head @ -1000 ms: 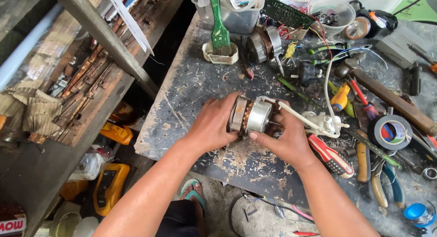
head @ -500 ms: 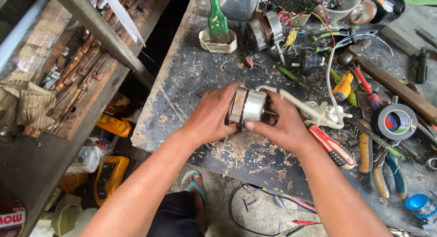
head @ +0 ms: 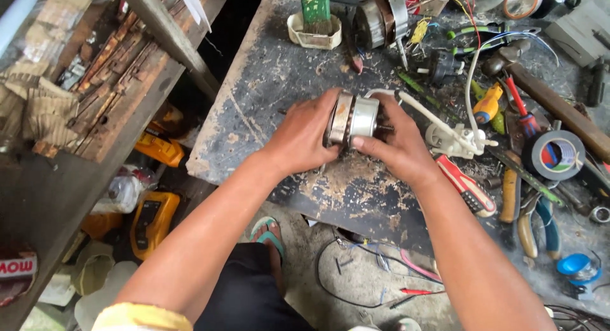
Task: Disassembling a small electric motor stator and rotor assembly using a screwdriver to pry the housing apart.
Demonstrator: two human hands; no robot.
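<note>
motor (head: 352, 118) sits mid-frame on the tabletop (head: 267, 83) | left hand (head: 305, 137) and right hand (head: 394, 143) both curl their fingers tight round its casing | looks heavy, stiff, smooth metal, so I'd grab the sides, not the white cord (head: 432, 115)

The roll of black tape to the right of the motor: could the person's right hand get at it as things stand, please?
Probably yes: the black tape lies uncovered atop the tools, but the right hand would first have to release the motor.
</note>
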